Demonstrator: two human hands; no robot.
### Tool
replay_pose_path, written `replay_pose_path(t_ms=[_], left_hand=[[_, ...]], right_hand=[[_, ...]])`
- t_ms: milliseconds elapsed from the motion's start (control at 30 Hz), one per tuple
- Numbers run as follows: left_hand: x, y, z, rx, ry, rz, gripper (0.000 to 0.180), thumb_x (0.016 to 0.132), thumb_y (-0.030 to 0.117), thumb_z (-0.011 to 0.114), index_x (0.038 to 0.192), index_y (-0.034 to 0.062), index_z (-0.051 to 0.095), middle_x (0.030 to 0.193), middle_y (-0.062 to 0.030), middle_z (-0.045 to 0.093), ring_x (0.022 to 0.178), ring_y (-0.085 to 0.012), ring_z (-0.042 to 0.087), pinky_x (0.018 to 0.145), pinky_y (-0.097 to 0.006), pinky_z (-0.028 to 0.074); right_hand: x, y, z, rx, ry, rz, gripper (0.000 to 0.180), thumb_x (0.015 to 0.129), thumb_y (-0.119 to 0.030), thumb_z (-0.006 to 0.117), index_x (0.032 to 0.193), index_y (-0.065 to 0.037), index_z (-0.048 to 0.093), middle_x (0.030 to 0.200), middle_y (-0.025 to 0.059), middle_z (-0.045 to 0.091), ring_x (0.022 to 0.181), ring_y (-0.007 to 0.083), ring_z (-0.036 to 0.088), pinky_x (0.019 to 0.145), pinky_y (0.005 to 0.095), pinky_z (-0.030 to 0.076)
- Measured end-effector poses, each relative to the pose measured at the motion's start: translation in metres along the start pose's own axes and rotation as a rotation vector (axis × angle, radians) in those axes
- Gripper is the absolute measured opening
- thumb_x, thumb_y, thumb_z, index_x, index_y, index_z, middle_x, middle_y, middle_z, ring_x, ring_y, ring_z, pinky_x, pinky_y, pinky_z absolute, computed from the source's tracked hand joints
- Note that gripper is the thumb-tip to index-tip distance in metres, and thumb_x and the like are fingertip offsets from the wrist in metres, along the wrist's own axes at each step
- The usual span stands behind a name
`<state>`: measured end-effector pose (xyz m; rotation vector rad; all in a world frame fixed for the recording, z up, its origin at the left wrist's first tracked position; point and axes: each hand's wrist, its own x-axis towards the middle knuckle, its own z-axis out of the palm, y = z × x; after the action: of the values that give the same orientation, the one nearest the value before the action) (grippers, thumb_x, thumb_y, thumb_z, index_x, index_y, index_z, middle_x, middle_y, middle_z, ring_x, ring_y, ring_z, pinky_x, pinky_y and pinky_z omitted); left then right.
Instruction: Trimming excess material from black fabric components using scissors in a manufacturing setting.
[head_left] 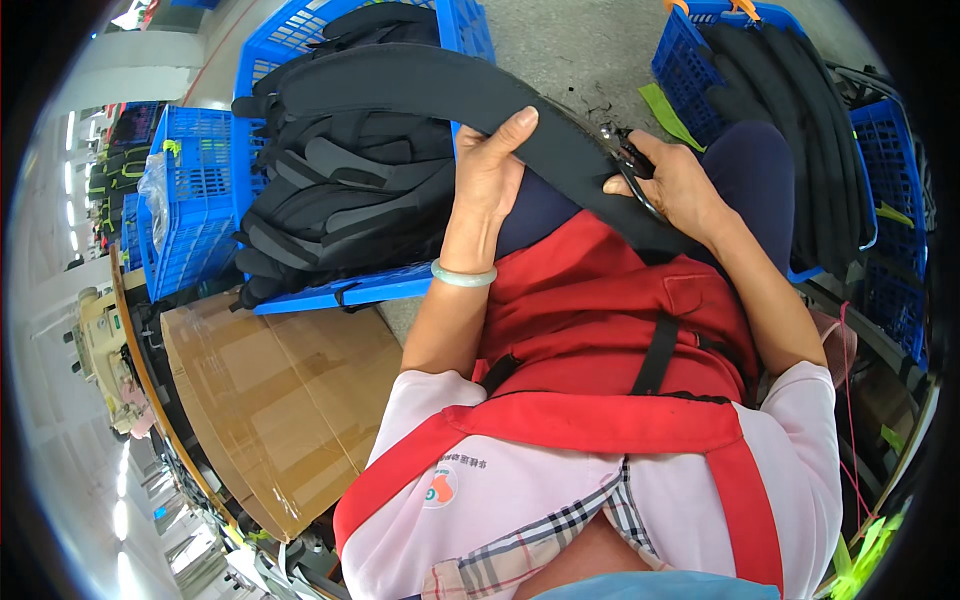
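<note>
A long, curved black padded strap (400, 80) lies slantwise across my lap, its far left end over a blue crate of similar pieces. My left hand (490, 165) grips the strap near its middle, thumb on top and fingers hidden underneath. My right hand (675, 180) is closed around a small pair of scissors (628, 160) with metal and dark parts, held against the strap's right edge. The fingers partly cover the scissors, so whether the blades are apart cannot be seen.
The blue crate (465, 30) at left is heaped with black padded straps (350, 180). Another blue crate (690, 75) at right holds more long black pieces (800, 130). A cardboard box (280, 400) stands at lower left, near a sewing machine (100, 345). A yellow-green strip (670, 115) lies on the floor.
</note>
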<state>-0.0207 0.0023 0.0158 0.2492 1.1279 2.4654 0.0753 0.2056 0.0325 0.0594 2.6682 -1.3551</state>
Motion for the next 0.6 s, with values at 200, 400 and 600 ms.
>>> replay_pose_path(t_ms=[200,400,600], left_hand=[[-0.003,0.0,-0.003,-0.018,-0.023,-0.03,0.019,0.083,-0.005,0.067,0.096,0.008,0.067,0.095,-0.0035,0.068,0.091,-0.0165,0.064,0.088,-0.034,0.051],[-0.007,-0.003,0.003,-0.003,-0.036,-0.023,0.015,0.081,-0.004,0.07,0.092,0.0063,0.068,0.09,-0.0027,0.068,0.084,-0.0131,0.064,0.081,-0.029,0.051],[0.001,0.007,-0.007,-0.067,0.028,0.042,0.018,0.081,-0.004,0.071,0.095,0.0064,0.068,0.094,-0.0036,0.067,0.085,-0.0141,0.065,0.082,-0.029,0.052]], right_hand=[[0.002,-0.014,0.002,0.021,-0.011,0.011,0.061,0.074,-0.053,0.075,0.094,0.002,0.057,0.071,0.0212,0.058,0.068,0.0381,0.06,0.064,0.0428,0.046],[0.004,-0.013,0.001,-0.032,0.003,-0.034,0.061,0.073,-0.053,0.075,0.094,0.002,0.057,0.07,0.0207,0.058,0.067,0.0382,0.058,0.063,0.0426,0.045],[0.004,-0.006,0.004,-0.001,-0.002,0.006,0.059,0.074,-0.053,0.075,0.092,0.0,0.057,0.07,0.0199,0.059,0.066,0.0374,0.057,0.063,0.042,0.045]])
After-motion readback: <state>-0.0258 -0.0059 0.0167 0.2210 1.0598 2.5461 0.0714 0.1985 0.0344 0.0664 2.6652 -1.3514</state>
